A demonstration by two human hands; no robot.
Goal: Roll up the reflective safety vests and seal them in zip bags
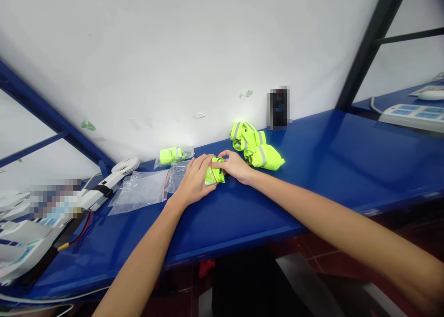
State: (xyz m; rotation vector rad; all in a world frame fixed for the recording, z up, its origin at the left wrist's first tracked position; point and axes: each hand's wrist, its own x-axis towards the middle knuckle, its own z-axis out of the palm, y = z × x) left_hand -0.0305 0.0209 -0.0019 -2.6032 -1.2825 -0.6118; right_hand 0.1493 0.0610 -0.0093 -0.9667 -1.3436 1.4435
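Note:
A rolled neon-yellow reflective vest point(215, 174) lies partly inside a clear zip bag point(176, 174) with a red seal line, on the blue table. My left hand point(196, 178) lies over the bag and the roll, its fingers closed around them. At the roll's right end, my right hand point(233, 165) pinches by the bag's red-edged mouth; its fingertips are partly hidden. Three more rolled vests point(264, 157) lie just beyond my right hand. Behind my left hand sits another vest roll point(170, 155) in a clear bag.
Flat clear bags point(140, 192) lie to the left, beside a white handheld fan point(125, 165) and white devices with cables point(24, 243). A blurred dark object point(278, 108) stands against the wall. Blue frame posts point(373, 48) rise at both sides.

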